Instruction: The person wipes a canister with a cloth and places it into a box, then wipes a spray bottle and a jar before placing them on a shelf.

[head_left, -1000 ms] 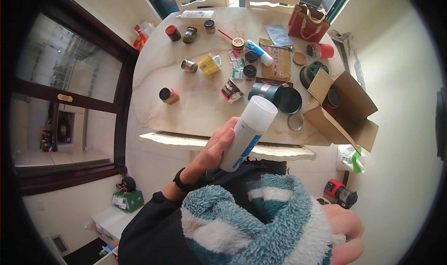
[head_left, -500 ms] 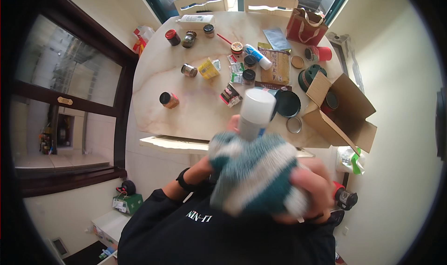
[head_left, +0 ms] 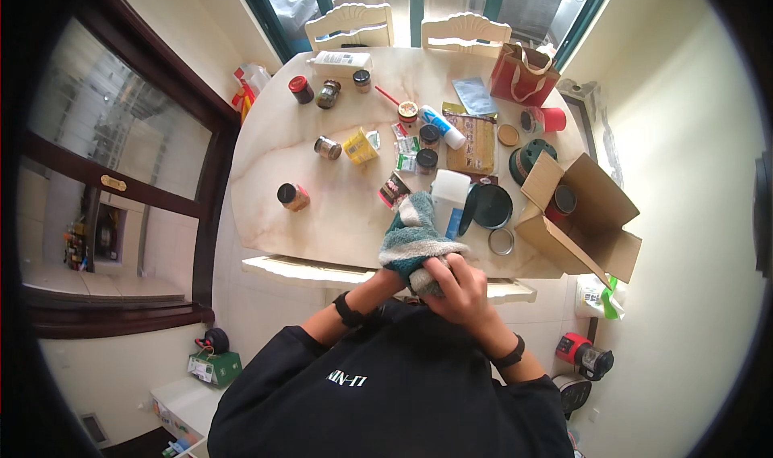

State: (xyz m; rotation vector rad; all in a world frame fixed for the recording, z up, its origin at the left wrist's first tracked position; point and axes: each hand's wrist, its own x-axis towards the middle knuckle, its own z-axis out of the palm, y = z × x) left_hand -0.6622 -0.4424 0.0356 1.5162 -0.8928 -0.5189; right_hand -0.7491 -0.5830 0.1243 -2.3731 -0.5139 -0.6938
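Observation:
A teal and cream striped towel [head_left: 419,244] is bunched between my hands at the table's near edge. My right hand [head_left: 459,289] is closed on its near end, fingers curled into the fabric. My left hand [head_left: 392,279] reaches in beneath the towel, which hides its fingers. Just beyond the towel is a white bottle [head_left: 451,186] with a blue label. The towel overlaps its side, and I cannot tell whether a hand touches it. A black round lid or dish [head_left: 492,207] lies to its right, and a pink and black cup [head_left: 394,190] lies tipped to its left.
Right of my hands stands an open cardboard box [head_left: 592,208] with a can inside. Several jars, including an orange-brown jar [head_left: 294,197], stand on the left of the marble table [head_left: 266,168]. A yellow cup [head_left: 360,146], packets and a red bag [head_left: 523,75] are farther back.
The towel and white bottle have moved away from my body, toward the table. My right hand has shifted left and forward with the towel, and the towel is now more gathered.

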